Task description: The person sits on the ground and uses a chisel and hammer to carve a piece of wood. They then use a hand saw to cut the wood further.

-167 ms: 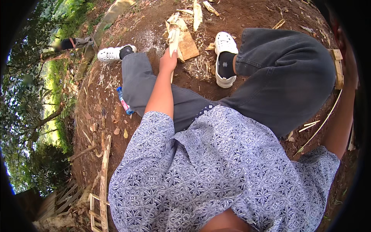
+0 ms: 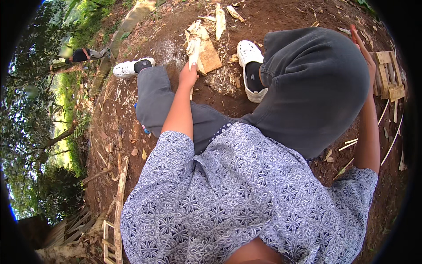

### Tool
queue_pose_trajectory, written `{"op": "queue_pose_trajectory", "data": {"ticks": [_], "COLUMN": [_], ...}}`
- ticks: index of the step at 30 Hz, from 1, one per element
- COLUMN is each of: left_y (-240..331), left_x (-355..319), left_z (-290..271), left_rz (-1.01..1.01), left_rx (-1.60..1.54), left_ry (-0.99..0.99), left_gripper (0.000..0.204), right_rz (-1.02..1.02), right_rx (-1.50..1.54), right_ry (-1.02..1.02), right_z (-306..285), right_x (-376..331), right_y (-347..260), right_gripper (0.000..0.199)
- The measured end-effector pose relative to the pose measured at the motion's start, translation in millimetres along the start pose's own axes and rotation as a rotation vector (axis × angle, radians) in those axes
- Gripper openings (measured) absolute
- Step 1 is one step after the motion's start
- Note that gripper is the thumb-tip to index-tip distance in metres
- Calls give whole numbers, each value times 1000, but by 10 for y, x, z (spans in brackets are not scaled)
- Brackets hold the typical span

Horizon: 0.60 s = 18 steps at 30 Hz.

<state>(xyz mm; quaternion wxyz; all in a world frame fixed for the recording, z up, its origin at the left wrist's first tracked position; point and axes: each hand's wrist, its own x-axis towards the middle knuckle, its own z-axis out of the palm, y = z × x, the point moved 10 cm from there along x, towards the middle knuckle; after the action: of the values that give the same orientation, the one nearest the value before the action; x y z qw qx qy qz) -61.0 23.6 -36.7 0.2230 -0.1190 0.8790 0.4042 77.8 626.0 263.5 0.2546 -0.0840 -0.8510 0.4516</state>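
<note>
Pale split wood is what the left hand grips: fingers curled around a long stick that stands nearly upright on a flat wooden block, at about twelve o'clock from the person's lap. The right hand lies released, fingers stretched along the outside of the raised right knee at two o'clock, holding nothing that shows. White clogs sit either side of the block, the right one at one o'clock and the left out at eleven, on red-brown soil strewn with chips and shavings. A small wooden frame lies just beyond the right hand at three o'clock, and thin strips lie at eight o'clock. Another person crouches far off at ten o'clock.

To handle the stick well, I judge it wants a firm grip low enough to keep its foot planted on the block, with the wrist straight so it does not tip toward the clog, and both feet kept clear of the block
</note>
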Motion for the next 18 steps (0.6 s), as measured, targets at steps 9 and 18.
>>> {"op": "queue_pose_trajectory", "data": {"ticks": [9,18], "left_y": [-122,-139], "left_x": [54,355], "left_z": [100,292], "left_rz": [75,259], "left_rx": [-56,146], "left_ry": [-55,-202], "left_gripper": [45,51], "right_rz": [288,643], "right_rx": [-437,-452], "right_ry": [-355,-159], "right_z": [845,888], "right_x": [-1014,-1724], "right_y": [1008,1534], "right_gripper": [46,42]}}
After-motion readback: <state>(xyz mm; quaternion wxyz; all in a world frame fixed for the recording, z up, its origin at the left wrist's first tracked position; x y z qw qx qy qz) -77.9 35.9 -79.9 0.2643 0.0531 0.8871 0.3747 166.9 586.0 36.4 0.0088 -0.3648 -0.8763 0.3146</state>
